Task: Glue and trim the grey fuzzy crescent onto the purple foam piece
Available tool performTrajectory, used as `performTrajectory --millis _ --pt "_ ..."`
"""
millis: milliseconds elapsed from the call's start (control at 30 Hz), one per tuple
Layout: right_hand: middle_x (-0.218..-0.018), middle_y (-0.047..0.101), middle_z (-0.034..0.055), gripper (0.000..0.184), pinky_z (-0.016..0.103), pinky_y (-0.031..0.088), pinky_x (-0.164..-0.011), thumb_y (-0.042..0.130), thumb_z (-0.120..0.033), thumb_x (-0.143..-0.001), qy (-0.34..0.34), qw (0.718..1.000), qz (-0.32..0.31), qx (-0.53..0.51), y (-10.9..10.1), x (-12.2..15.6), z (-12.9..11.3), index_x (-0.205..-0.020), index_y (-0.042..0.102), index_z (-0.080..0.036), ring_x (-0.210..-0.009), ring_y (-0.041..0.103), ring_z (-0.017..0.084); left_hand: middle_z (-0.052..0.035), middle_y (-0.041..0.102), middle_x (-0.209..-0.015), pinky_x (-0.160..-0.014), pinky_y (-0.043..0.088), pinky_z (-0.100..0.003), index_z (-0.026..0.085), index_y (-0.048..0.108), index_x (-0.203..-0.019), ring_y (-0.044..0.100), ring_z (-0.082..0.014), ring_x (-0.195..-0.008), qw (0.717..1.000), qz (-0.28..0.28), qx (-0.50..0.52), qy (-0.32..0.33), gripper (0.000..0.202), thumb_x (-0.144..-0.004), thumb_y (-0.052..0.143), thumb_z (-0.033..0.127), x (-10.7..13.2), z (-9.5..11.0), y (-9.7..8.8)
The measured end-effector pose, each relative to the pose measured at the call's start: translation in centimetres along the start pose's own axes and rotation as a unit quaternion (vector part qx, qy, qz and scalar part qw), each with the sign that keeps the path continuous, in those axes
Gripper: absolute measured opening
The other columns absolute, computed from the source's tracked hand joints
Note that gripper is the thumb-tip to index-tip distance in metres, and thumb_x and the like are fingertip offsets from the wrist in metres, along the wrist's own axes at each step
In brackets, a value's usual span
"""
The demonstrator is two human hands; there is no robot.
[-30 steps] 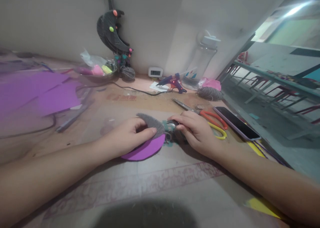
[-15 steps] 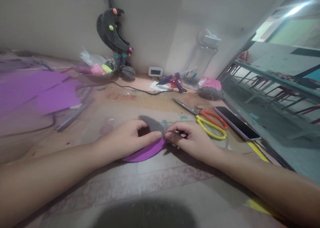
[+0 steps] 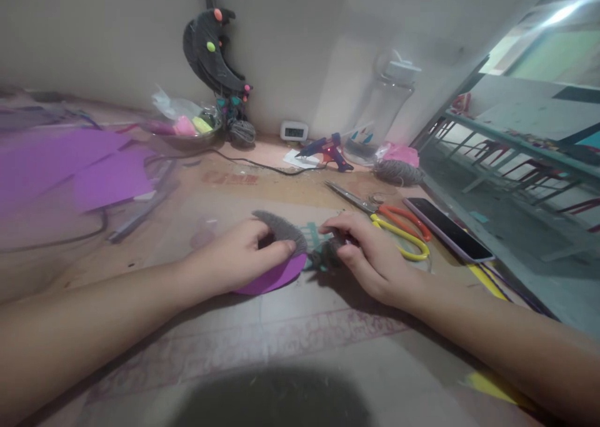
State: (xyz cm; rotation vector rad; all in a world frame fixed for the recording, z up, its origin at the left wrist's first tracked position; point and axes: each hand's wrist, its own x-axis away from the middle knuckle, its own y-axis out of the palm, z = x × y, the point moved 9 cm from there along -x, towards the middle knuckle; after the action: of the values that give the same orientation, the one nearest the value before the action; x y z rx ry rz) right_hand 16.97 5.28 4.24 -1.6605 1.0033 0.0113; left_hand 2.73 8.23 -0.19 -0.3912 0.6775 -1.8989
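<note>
My left hand (image 3: 234,255) is closed on a purple crescent cutout (image 3: 276,277); its thumb lies on top, and the fingers go out of sight underneath. Grey yarn wrapping (image 3: 284,227) covers the cutout's upper, curved part, while the lower part is bare purple. Just to the right, my right hand (image 3: 375,258) curls its fingers and thumb round a small bunch of dark grey yarn (image 3: 332,252), partly hidden by the fingers. Dark strands run between the bunch and the cutout's right end.
Orange-and-yellow-handled scissors (image 3: 398,230) and a phone (image 3: 447,230) lie right of my right hand. Behind are a glue gun (image 3: 328,150), a small digital clock (image 3: 294,130), a clear bottle (image 3: 384,114) and a grey yarn ball (image 3: 398,172). Purple sheets (image 3: 112,177) lie left. A decorated dark crescent (image 3: 206,52) hangs on the wall.
My right hand has moved a little right, away from the cutout, and its fingers have loosened, showing more dark yarn. My left hand keeps its hold on the cutout.
</note>
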Motion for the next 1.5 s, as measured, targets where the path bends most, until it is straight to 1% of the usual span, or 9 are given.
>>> performTrajectory --millis 100,200,300,433,567,800,1100,1300,1500 --pt "-0.089 0.062 0.0076 0.034 0.030 0.043 -0.070 0.039 -0.037 -0.100 -0.030 0.997 -0.026 0.063 0.44 -0.07 -0.19 -0.114 0.059 -0.013 -0.078 0.056 0.017 0.0020 0.073 -0.086 -0.068 0.046 -0.026 0.020 0.070 -0.089 0.065 -0.0197 -0.078 1.000 -0.002 0.002 -0.006 0.026 -0.084 0.052 0.038 -0.03 0.00 0.08" --pt "-0.089 0.062 0.0085 0.036 0.032 0.042 -0.071 0.042 -0.038 -0.099 -0.053 0.992 -0.020 0.115 0.33 -0.18 -0.36 -0.118 0.060 -0.013 -0.080 0.055 0.020 0.0009 0.072 -0.081 -0.063 0.045 -0.026 0.019 0.070 -0.086 0.065 -0.0203 -0.075 1.000 -0.003 -0.005 -0.025 0.029 -0.085 0.052 0.043 0.03 -0.43 0.10" --pt "-0.088 0.061 0.0083 0.036 0.034 0.041 -0.072 0.042 -0.034 -0.099 -0.061 0.988 -0.022 0.142 0.32 -0.32 -0.26 -0.124 0.058 -0.014 -0.081 0.054 0.021 0.0016 0.072 -0.081 -0.064 0.046 -0.026 0.020 0.070 -0.087 0.065 -0.0193 -0.075 1.000 -0.004 0.005 -0.022 0.027 -0.085 0.052 0.041 0.07 -0.41 0.10" --pt "-0.083 0.060 0.0061 0.032 0.032 0.039 -0.069 0.045 -0.029 -0.098 -0.078 0.986 -0.020 0.146 0.32 -0.47 -0.21 -0.121 0.061 -0.014 -0.076 0.051 0.019 0.0020 0.072 -0.084 -0.066 0.046 -0.025 0.020 0.070 -0.088 0.064 -0.0184 -0.077 1.000 0.001 0.021 -0.015 0.027 -0.085 0.053 0.041 0.08 -0.15 -0.08" --pt "-0.078 0.059 0.0044 0.026 0.031 0.036 -0.066 0.047 -0.025 -0.097 -0.093 0.984 -0.006 0.152 0.17 -0.45 -0.37 -0.115 0.064 -0.015 -0.072 0.048 0.017 0.0021 0.068 -0.075 -0.061 0.043 -0.025 0.019 0.069 -0.084 0.060 -0.0165 -0.068 1.000 0.007 0.004 -0.028 0.026 -0.084 0.053 0.040 0.07 -0.14 -0.23" --pt "-0.077 0.059 0.0047 0.028 0.032 0.035 -0.065 0.047 -0.027 -0.097 -0.090 0.980 -0.009 0.178 0.25 -0.20 -0.51 -0.115 0.066 -0.016 -0.071 0.048 0.018 0.0040 0.056 -0.060 -0.053 0.036 -0.023 0.019 0.068 -0.081 0.050 -0.0138 -0.055 0.999 0.005 -0.006 -0.035 0.027 -0.084 0.052 0.040 -0.17 0.14 -0.29" --pt "-0.078 0.059 0.0055 0.027 0.032 0.034 -0.065 0.051 -0.027 -0.095 -0.084 0.980 -0.016 0.178 0.53 -0.23 -0.26 -0.114 0.066 -0.014 -0.072 0.048 0.018 0.0038 0.057 -0.063 -0.054 0.036 -0.024 0.018 0.067 -0.079 0.050 -0.0136 -0.055 0.999 0.007 -0.009 -0.048 0.028 -0.083 0.053 0.042 -0.07 -0.13 -0.38" --pt "-0.078 0.060 0.0055 0.028 0.031 0.035 -0.065 0.047 -0.029 -0.097 -0.083 0.979 -0.017 0.184 0.53 -0.30 -0.31 -0.113 0.066 -0.016 -0.072 0.048 0.017 0.0042 0.054 -0.060 -0.053 0.034 -0.023 0.019 0.065 -0.076 0.048 -0.0132 -0.054 0.999 0.005 -0.012 -0.040 0.028 -0.084 0.052 0.042 -0.16 0.15 -0.36" --pt "-0.077 0.061 0.0055 0.028 0.031 0.034 -0.064 0.047 -0.028 -0.097 -0.086 0.979 -0.018 0.184 0.57 -0.43 -0.37 -0.112 0.066 -0.015 -0.070 0.048 0.017 0.0040 0.053 -0.059 -0.052 0.034 -0.024 0.019 0.063 -0.073 0.047 -0.0134 -0.054 0.998 -0.002 -0.005 -0.056 0.028 -0.083 0.052 0.042 0.03 0.03 -0.40"
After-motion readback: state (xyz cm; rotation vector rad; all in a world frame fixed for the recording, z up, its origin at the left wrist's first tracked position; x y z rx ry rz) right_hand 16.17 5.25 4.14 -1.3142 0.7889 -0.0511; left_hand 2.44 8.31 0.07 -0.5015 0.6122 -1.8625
